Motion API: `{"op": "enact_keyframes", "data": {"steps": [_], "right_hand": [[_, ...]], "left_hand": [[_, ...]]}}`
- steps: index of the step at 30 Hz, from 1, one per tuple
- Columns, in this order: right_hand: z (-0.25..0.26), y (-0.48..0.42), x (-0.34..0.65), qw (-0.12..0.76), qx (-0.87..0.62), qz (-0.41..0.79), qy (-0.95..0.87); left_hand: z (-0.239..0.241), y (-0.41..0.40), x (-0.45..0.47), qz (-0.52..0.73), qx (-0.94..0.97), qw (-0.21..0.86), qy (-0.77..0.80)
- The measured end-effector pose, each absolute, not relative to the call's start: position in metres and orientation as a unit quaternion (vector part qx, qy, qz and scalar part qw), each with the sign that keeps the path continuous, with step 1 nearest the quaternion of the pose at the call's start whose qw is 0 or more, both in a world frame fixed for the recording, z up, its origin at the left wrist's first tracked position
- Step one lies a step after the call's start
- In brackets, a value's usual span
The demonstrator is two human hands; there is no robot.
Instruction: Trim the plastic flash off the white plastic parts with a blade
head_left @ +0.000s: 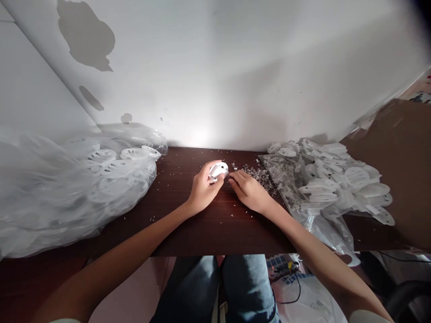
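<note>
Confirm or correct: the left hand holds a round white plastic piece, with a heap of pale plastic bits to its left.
Wrong side: the head view shows the left hand holding the round piece, but the heap of bits to its right.

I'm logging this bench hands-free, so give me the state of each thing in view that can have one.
Left grip: closed on the white part.
White part: held, tilted.
Right grip: beside the white part; whether it pinches anything is unclear.
Left bag: bulging with white pieces.
Right-hand white pieces: heaped loosely.
Tabletop: strewn with tiny bits.
Wall: patchy, grey-marked.
</note>
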State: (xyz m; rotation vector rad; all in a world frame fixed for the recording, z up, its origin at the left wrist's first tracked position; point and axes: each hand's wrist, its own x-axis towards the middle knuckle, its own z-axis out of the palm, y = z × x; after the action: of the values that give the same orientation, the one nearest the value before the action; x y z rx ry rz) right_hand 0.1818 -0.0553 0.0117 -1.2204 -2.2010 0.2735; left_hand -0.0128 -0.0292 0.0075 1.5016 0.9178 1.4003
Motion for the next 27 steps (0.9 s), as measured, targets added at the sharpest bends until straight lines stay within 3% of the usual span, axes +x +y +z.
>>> {"op": "enact_keyframes", "data": {"steps": [23, 27], "right_hand": [[0.014, -0.06, 0.176, 0.298, -0.49, 0.079, -0.815], [0.009, -0.062, 0.172, 0.305, -0.505, 0.071, -0.804]], "left_hand": [[-0.009, -0.022, -0.013, 0.543, 0.69, 0.302, 0.372], [-0.01, -0.027, -0.009, 0.549, 0.709, 0.238, 0.373]]}}
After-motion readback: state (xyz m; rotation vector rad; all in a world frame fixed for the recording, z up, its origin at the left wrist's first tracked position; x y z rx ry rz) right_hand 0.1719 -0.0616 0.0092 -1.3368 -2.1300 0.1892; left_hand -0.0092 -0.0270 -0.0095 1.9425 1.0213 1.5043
